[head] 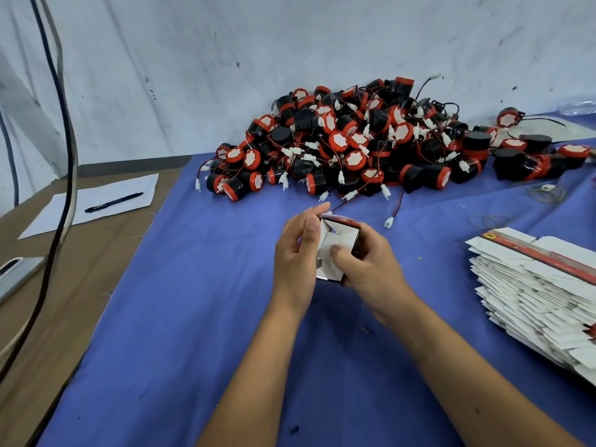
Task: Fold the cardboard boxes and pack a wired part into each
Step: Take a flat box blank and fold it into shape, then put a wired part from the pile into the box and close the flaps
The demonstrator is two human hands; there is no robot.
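Note:
Both hands hold a small cardboard box (335,245) above the blue cloth, its open end facing me with white inner flaps showing. My left hand (296,256) grips its left side, thumb on the top edge. My right hand (367,262) grips the right side, its thumb pressing a white flap inward. Behind the box lies a big pile of black-and-red wired parts (364,140) with white connectors. A stack of flat unfolded boxes (535,291) sits at the right.
The blue cloth (200,301) covers the table. On the brown surface at the left lie a sheet of paper (106,195) with a black pen (114,202), a phone (16,272) and hanging cables (61,175). Rubber bands (490,221) lie at the right.

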